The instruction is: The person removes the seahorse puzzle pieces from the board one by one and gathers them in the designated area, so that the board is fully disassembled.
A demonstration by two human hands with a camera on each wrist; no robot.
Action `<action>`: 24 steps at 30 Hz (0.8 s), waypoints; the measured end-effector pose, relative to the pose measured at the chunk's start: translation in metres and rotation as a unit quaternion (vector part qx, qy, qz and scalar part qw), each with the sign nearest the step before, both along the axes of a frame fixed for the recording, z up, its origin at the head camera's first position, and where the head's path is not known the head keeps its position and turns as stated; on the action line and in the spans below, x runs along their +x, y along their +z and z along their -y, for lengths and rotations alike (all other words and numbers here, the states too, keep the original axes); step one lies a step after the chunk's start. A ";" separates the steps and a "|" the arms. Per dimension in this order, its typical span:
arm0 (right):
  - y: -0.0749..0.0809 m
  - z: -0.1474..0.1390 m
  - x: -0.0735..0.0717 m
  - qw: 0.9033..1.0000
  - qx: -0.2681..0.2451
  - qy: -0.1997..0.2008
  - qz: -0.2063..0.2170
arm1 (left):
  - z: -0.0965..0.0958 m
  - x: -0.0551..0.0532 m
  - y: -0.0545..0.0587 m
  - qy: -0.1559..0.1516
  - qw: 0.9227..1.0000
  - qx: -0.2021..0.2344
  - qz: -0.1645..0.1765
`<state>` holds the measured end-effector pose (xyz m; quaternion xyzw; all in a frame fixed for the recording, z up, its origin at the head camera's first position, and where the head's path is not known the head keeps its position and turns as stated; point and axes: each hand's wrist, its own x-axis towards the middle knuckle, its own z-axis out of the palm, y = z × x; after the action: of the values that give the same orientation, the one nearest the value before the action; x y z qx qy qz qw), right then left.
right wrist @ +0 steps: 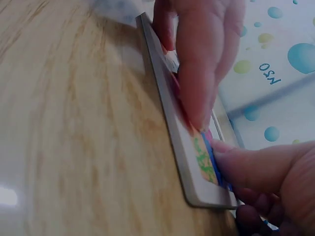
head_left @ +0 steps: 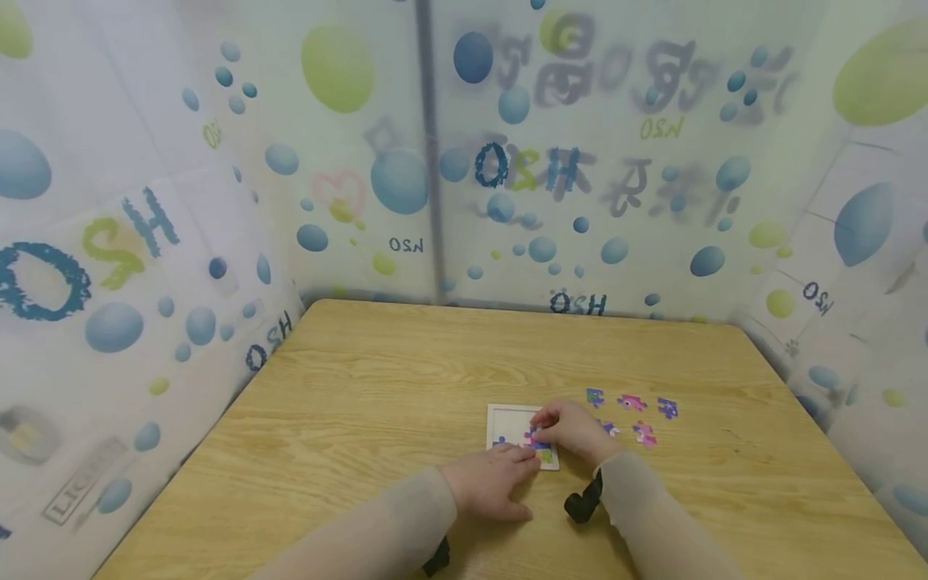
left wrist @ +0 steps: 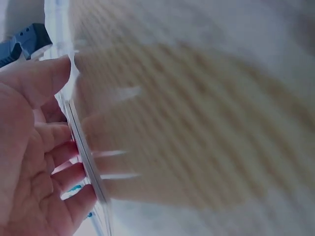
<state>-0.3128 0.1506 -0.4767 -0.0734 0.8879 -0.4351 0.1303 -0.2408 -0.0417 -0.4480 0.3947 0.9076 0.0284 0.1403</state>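
Observation:
A white puzzle tray (head_left: 490, 419) lies on the table, with a few coloured pieces set in its lower part. The left hand (head_left: 489, 482) rests over the tray's near edge, fingers stretched out and pressing on it. From the right, the right hand (head_left: 576, 431) pinches a pink and blue puzzle piece (head_left: 535, 439) low over the tray. In the right wrist view, the thumb (right wrist: 229, 160) sits at a blue edge beside an orange and green piece (right wrist: 203, 160), close to the left fingers (right wrist: 199, 93). The left palm (left wrist: 29, 162) shows from below in the left wrist view.
Right of the tray lie several loose puzzle pieces, among them a pink one (head_left: 632, 402), a purple one (head_left: 668, 408) and another pink one (head_left: 644, 433). The wooden table (head_left: 348, 379) meets bubble-patterned curtains (head_left: 348, 185) at its back and sides.

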 end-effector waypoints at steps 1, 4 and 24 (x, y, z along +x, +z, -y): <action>0.001 0.000 0.000 1.000 0.003 -0.001 0.004 | -0.001 0.000 0.000 0.001 1.000 0.000 -0.003; 0.001 0.001 0.000 1.000 0.012 0.003 0.006 | -0.004 0.002 0.000 -0.002 1.000 -0.003 -0.020; -0.001 0.001 -0.001 1.000 0.000 0.013 0.013 | -0.018 0.002 -0.004 -0.009 0.999 -0.010 -0.046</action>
<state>-0.3135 0.1500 -0.4776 -0.0791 0.8852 -0.4340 0.1480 -0.2385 -0.0240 -0.4518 0.4022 0.9098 0.0000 0.1024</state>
